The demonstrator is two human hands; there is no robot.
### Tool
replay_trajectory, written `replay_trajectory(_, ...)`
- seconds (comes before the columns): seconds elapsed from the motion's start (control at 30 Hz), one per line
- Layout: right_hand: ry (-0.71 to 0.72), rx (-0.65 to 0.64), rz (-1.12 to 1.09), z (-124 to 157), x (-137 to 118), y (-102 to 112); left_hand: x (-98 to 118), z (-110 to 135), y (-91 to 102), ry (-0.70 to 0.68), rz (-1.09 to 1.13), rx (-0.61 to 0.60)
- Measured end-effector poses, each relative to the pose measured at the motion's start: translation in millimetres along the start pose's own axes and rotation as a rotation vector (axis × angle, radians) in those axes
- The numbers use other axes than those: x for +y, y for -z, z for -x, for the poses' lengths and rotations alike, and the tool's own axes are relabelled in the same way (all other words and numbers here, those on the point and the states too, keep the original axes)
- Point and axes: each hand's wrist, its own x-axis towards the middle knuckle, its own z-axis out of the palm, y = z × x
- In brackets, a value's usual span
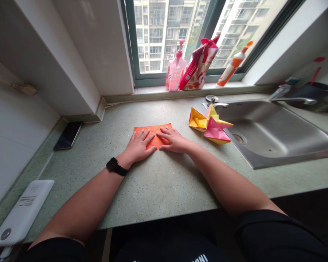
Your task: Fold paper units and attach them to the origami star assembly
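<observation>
Both hands lie flat, fingers spread, gripping nothing. The left hand (138, 146) and right hand (174, 140) press on a creased orange paper sheet (153, 135) at frame centre, on a speckled green countertop (120, 203). A yellow-and-pink origami model (209, 123) sits to the right, beside a steel sink (273, 131).

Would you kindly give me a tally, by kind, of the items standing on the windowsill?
Pink pump bottle: 1
Red printed bag: 1
Orange-capped squeeze tube: 1
Total: 3
</observation>
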Motion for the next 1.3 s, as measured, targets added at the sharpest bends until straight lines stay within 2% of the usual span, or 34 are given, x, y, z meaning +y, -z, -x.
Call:
replay_trajectory(0.1, -0.052, -0.067, 0.005, 2, 10, 11, -1, 0, 0.4, 0.009, -0.007, -0.019)
replay_trajectory(0.2, -0.108, -0.079, -0.012, 7, 29, 17, -2, 0, 0.3, 0.002, 0.002, -0.019)
replay_trajectory(0.3, -0.100, 0.003, -0.057, 15, 52, 18, -4, 0, -0.4, -0.002, 0.024, 0.002)
replay_trajectory(0.43, -0.008, 0.092, -0.109, 30, 73, 22, -4, 0, -1.7, -0.008, 0.049, 0.038)
replay_trajectory(0.53, 0.008, 0.113, -0.162, 38, 72, 30, -3, 1, -2.7, -0.011, 0.055, 0.065)
replay_trajectory(0.6, 0.015, 0.202, -0.211, 41, 62, 37, -1, 1, -3.0, -0.003, 0.053, 0.072)
replay_trajectory(0.67, 0.096, 0.301, -0.246, 42, 52, 43, 0, 1, -2.7, 0.004, 0.049, 0.067)
replay_trajectory(0.8, 0.204, 0.380, -0.302, 42, 41, 49, 2, 1, -1.2, 0.007, 0.043, 0.045)
replay_trajectory(0.9, 0.164, 0.478, -0.266, 37, 39, 43, 2, 1, -1.0, 0.014, 0.045, 0.036)
replay_trajectory(1.0, 0.163, 0.491, -0.192, 28, 33, 27, 1, 1, -2.0, 0.009, 0.045, 0.049)
replay_trajectory(1.07, 0.186, 0.446, -0.126, 21, 27, 13, 1, 1, -2.7, 0.001, 0.046, 0.067)
replay_trajectory(1.17, 0.137, 0.344, -0.037, 12, 19, -4, 4, 0, -3.3, 0.009, 0.039, 0.075)
replay_trajectory(1.3, 0.068, 0.227, -0.023, 5, 20, -14, 4, 0, -3.0, 0.024, 0.051, 0.055)
